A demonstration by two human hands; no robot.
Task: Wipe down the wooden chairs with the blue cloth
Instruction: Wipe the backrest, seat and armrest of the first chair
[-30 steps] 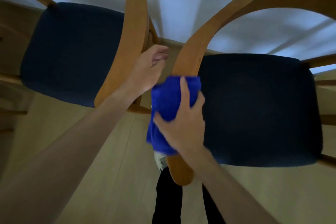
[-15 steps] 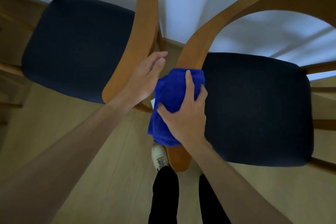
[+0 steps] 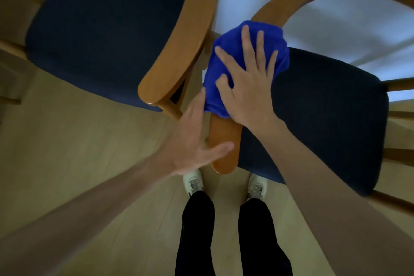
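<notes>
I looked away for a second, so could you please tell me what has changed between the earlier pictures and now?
The left hand left the left chair's armrest and came down beside the right chair's armrest, fingers straight, touching the blue cloth. The right hand slid the cloth farther up that armrest. It still presses the cloth flat.

Under our right hand (image 3: 248, 87) we see the cloth (image 3: 224, 69), a plain, saturated royal blue. The armrest (image 3: 225, 141) that shows below that hand, beside our left hand (image 3: 190, 141), is a warm honey-orange wood with a faint sheen. To the right of the right hand the seat (image 3: 324, 119) is a dark navy, near black, with no pattern. The other chair's seat (image 3: 100, 36), up and left of our left hand, has the same navy, and its armrest (image 3: 179, 51) the same orange wood. Below our hands the floor (image 3: 78, 152) is pale tan with plank lines, the trousers (image 3: 195, 231) are black, and the shoes (image 3: 192, 181) are white.
</notes>
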